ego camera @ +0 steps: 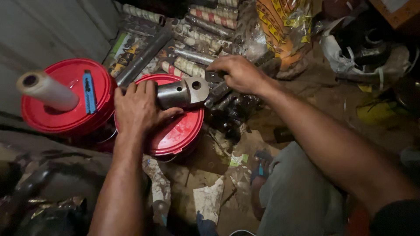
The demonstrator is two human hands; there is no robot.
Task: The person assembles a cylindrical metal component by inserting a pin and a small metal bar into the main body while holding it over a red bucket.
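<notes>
My left hand (136,110) grips one end of a grey metal cylinder part (186,92) with round holes, holding it flat on the red lid of a bucket (180,131). My right hand (238,72) reaches past it and closes its fingers on a small dark metal piece (214,77) at the edge of a pile of greasy dark parts (232,107).
A second red bucket lid (65,113) at the left carries a roll of clear film (46,90) and a blue utility knife (89,91). Wrapped metal rods (192,65) and plastic bags (280,26) lie behind. Paper scraps litter the dirt floor (210,199).
</notes>
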